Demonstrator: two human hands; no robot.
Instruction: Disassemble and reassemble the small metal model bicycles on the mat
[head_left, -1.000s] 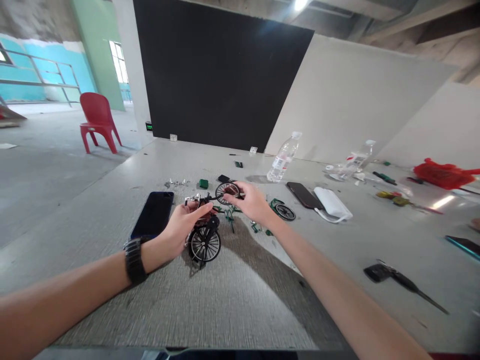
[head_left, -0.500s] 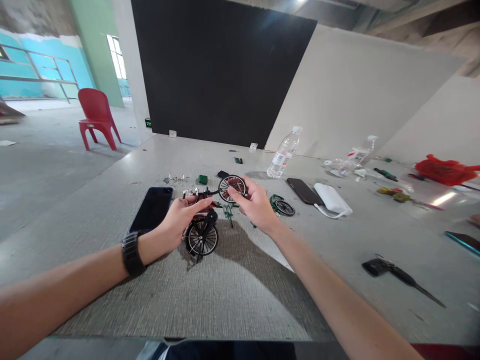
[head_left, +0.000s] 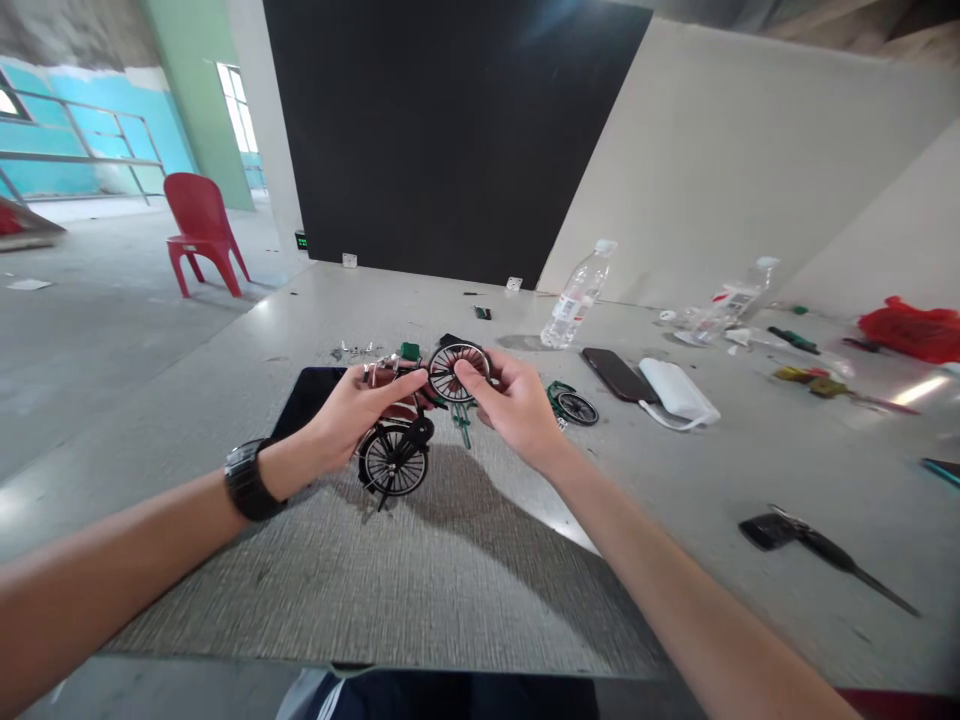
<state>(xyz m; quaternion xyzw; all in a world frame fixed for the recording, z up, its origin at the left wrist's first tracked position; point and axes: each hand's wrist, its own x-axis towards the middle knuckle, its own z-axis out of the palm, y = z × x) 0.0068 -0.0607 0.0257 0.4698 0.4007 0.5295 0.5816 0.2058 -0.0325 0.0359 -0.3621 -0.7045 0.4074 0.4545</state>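
Observation:
A small black model bicycle (head_left: pixel 395 460) is held above the table between my hands, its rear wheel hanging toward me. My left hand (head_left: pixel 352 408) is closed round the frame near the handlebar, thumb stretched along it. Thumb and fingers of my right hand (head_left: pixel 517 405) pinch the spoked front wheel (head_left: pixel 456 372), which lies at the fork; whether it is fastened there I cannot tell. Behind and below the hands are green frame parts (head_left: pixel 462 425) and a green box-like piece (head_left: pixel 409 351). Right of my right hand lies a green part with a wheel (head_left: pixel 577 408).
A black phone (head_left: pixel 300 392) lies left of my hands. To the right are a dark phone (head_left: pixel 616 376), a white power bank (head_left: pixel 679 390), two plastic bottles (head_left: pixel 576 300), a black-handled tool (head_left: pixel 825 550) and a red bag (head_left: pixel 911 328). A black panel (head_left: pixel 450 140) stands behind.
The front wheel has shifted slightly left, closer to my left thumb, and the bicycle has tilted a little. Both hands keep their hold. The view has turned slightly.

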